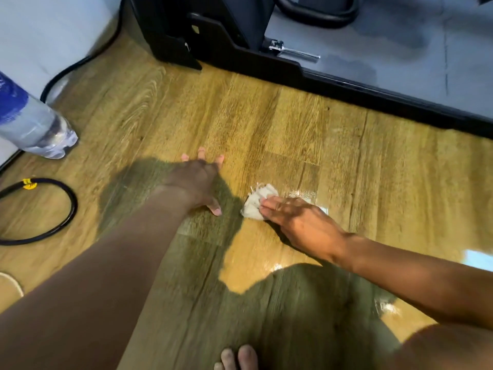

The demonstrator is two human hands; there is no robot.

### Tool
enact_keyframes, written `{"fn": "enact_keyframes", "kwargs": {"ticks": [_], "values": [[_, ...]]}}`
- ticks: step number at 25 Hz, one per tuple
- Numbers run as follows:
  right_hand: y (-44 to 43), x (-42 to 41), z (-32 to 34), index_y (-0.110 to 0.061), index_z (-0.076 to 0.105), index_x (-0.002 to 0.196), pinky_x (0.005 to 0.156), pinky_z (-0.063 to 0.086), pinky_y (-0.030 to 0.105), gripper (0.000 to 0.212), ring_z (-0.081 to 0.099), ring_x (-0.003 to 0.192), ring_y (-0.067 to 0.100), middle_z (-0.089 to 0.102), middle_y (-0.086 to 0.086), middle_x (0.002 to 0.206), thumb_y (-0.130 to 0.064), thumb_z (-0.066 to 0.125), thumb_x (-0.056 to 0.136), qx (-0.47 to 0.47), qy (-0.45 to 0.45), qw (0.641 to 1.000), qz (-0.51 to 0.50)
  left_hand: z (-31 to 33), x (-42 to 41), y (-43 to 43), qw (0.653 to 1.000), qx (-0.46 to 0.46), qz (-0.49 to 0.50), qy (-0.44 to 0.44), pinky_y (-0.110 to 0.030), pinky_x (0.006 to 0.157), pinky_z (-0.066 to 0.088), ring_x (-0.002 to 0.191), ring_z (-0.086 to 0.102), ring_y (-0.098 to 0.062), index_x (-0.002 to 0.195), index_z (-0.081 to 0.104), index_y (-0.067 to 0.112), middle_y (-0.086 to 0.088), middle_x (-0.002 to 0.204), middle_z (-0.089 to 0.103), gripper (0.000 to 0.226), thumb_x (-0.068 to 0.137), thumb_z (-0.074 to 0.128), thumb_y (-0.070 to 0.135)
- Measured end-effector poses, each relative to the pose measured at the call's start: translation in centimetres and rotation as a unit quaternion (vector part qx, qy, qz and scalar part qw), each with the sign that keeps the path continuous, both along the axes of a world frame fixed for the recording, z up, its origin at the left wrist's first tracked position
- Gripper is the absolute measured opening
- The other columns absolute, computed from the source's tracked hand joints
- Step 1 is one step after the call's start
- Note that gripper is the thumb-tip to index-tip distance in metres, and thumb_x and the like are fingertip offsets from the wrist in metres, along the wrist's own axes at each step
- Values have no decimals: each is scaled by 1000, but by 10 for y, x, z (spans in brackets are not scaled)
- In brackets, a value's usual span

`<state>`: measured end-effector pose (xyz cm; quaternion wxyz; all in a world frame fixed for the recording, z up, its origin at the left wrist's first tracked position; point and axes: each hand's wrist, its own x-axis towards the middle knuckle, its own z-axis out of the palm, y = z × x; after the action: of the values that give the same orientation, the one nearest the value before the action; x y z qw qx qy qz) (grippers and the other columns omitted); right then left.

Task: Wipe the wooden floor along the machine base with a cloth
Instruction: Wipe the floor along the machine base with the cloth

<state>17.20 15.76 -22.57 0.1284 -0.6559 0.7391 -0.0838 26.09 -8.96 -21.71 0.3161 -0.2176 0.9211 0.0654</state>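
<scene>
Wooden floor [266,124], glossy: your right hand [301,222] presses flat-fingered on the cloth [256,201], mid-floor. The machine base [346,89] lies ahead, its edge running left-right. Your left hand [196,182] is splayed and holds nothing.

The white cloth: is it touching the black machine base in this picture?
No, the cloth lies under the right hand on the wooden floor, apart from the machine base.

On my feed I see a glossy oak-grain plank floor [266,116] with bright glare toward its right edge, meeting a pale wall [40,36] at upper left, where a black cable [80,62] trails, a clear plastic bottle [34,124] stands, and a black hose loop [74,206] lies nearby.
</scene>
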Motion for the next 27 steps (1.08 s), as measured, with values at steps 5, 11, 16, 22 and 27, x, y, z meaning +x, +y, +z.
{"fn": "enact_keyframes", "kwargs": {"ticks": [5, 11, 16, 22, 27], "values": [[7, -2, 7, -19, 54, 133, 103, 44, 33, 46, 43, 131, 12, 48, -3, 141, -14, 58, 88, 37, 18, 973, 228, 3, 2, 0, 1000, 17, 14, 2, -52, 112, 25, 143, 0, -42, 149, -12, 37, -10, 158, -14, 131, 58, 81, 58], [-10, 19, 2, -14, 58, 129, 101, 46, 38, 55, 49, 127, 19, 53, 3, 136, -3, 71, 77, 15, -11, 999, 46, 3, 3, 2, 997, 55, 54, 7, -58, 110, 25, 143, -6, -40, 148, -12, 40, -6, 156, -21, 131, 60, 84, 47], [-17, 9, 2, -16, 58, 129, 100, 47, 31, 53, 51, 126, 15, 53, 1, 137, -2, 67, 79, 29, -20, 982, 184, 0, 6, 1, 998, 44, 39, 19, -59, 108, 29, 143, -5, -40, 148, -14, 39, -8, 156, -20, 131, 61, 83, 51], [-62, -15, -18, -14, 47, 138, 105, 43, 38, 58, 46, 131, 19, 41, 4, 146, 9, 53, 84, -21, -38, 988, -148, 1, 2, -6, 999, 47, 3, 22, -54, 108, 30, 143, 9, -42, 150, -4, 34, -13, 158, -3, 125, 61, 80, 56], [-53, -19, -21, -15, 51, 133, 100, 47, 37, 56, 51, 126, 18, 51, 4, 138, 4, 62, 81, -37, -35, 998, -33, -2, -2, -27, 995, -28, -20, 95, -53, 101, 37, 141, 19, -34, 149, 9, 33, -12, 155, 15, 115, 62, 82, 49]]}}
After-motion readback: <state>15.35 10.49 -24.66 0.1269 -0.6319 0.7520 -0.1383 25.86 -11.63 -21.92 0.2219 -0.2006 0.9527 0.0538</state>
